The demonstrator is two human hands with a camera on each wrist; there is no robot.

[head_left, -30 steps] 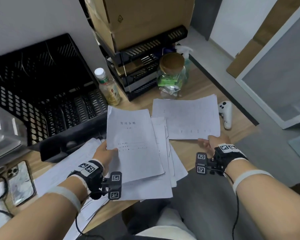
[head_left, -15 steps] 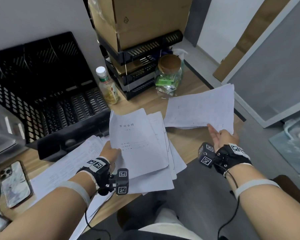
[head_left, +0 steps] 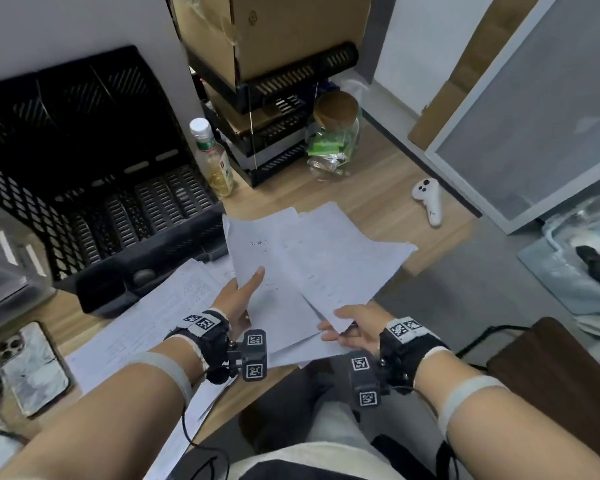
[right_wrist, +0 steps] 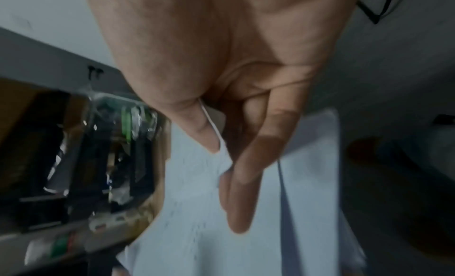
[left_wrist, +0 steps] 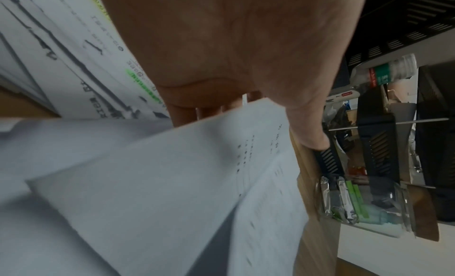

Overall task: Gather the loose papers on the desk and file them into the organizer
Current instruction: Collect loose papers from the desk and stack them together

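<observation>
Head view: the left hand pinched a printed sheaf, thumb on top, fingers hidden beneath; the right hand pinched the near corner of a second batch of sheets, laid partly over the first. Doing this well probably meant squaring both batches into one stack before lifting toward the black slotted organizer, up and left of the left hand; more loose papers lay on the desk under that wrist.

Left wrist view: thumb pressed on the top page; fingers curled below.

Right wrist view, blurred: thumb and fingers clamped on a paper edge.
</observation>
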